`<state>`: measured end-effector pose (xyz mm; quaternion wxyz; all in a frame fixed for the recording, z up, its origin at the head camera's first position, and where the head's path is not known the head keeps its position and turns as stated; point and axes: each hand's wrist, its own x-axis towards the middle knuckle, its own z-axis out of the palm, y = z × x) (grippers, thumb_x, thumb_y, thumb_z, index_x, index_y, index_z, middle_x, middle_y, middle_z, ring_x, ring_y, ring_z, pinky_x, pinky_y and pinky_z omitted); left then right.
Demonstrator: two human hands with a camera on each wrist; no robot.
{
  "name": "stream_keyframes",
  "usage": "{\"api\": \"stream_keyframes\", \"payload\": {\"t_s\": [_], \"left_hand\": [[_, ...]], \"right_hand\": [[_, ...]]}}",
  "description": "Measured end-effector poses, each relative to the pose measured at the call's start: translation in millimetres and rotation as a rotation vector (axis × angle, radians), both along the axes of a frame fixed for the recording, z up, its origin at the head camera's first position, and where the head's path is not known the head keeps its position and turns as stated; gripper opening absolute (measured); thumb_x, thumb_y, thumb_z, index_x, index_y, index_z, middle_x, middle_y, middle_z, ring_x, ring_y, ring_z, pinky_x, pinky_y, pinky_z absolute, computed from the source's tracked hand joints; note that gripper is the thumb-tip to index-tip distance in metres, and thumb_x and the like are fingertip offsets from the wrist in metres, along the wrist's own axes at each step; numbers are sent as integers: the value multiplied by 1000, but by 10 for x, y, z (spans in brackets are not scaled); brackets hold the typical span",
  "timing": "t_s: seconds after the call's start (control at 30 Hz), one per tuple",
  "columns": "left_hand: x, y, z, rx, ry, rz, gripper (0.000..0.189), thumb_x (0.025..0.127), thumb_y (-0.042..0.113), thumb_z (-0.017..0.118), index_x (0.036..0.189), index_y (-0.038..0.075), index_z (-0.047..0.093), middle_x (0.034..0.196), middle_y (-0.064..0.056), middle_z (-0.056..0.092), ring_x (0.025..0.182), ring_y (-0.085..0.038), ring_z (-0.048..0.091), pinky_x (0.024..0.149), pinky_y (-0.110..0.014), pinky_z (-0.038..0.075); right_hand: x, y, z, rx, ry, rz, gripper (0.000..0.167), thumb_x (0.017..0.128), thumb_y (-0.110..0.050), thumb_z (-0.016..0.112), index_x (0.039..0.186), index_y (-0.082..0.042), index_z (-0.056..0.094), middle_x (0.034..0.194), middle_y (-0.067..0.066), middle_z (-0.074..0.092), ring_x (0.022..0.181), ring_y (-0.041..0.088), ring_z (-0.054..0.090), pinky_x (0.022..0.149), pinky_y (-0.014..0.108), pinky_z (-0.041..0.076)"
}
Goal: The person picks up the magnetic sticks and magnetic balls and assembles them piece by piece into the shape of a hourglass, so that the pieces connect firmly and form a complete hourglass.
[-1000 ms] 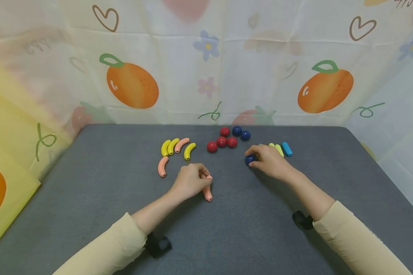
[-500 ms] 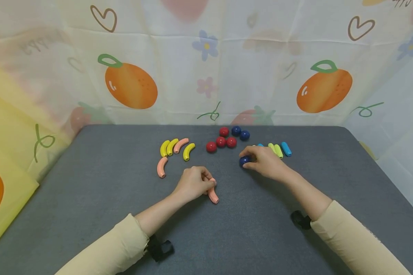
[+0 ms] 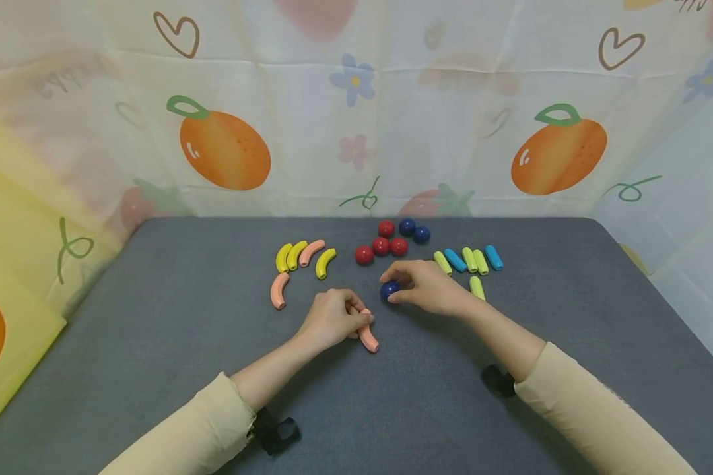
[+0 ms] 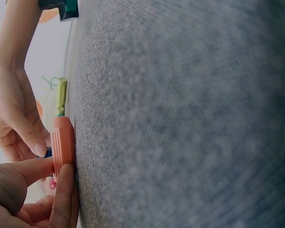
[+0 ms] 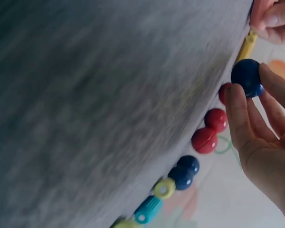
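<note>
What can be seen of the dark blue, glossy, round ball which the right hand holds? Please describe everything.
The dark blue, glossy, round ball looks smooth and hard, perhaps plastic or painted wood. The right hand pinches it between thumb and fingers, which hide part of it. It is nearer to the person than the four glossy red balls, apart from them. Whether it touches the dark gray tabletop, I cannot tell.
</note>
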<state>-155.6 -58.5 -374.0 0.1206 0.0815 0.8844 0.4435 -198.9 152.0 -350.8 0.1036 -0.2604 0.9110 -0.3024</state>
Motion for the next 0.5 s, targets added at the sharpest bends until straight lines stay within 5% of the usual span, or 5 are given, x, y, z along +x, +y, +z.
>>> {"api": "stream_keyframes", "payload": {"t_s": [0.5], "left_hand": [[0,6,10,7,-27,28,13,85,17,77,85,6,70,69,-4,71,54,-5,64,54,-21,54]], "right_hand": [[57,-198,-4,8,-13,53,29,88,-14,74,117,-11,68,118,7,72,109,24,70,91,39,58]]}}
